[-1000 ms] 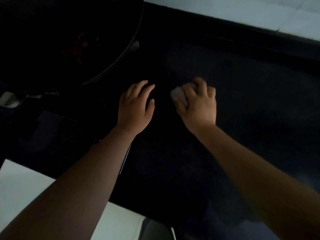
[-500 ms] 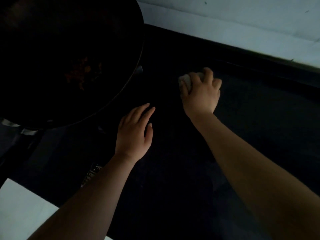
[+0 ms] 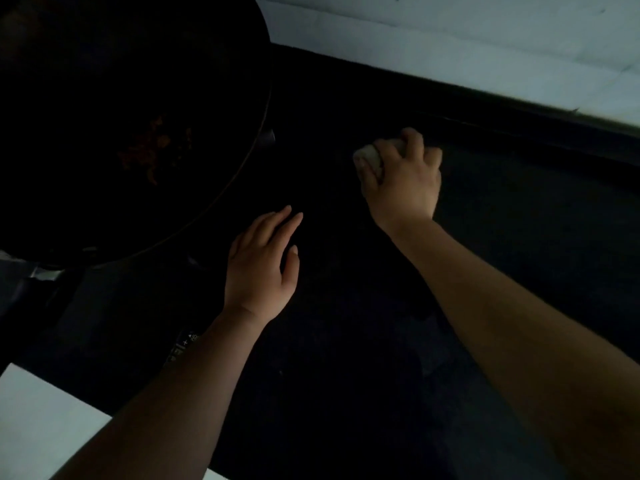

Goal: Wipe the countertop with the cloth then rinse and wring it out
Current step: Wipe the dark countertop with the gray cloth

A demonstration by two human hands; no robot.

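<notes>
— Two hands, one cloth?
— Yes. My right hand (image 3: 401,178) has its fingers curled tight around one pale cloth (image 3: 370,157), pressed on the dark countertop (image 3: 519,244). My left hand (image 3: 261,265) lies flat, fingers loosely together, beside one wok (image 3: 121,116).

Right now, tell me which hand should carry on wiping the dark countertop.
Right. The right hand already grips the bunched cloth against the dark countertop near the back edge. The left hand is open and flat, empty, beside the wok.
</notes>
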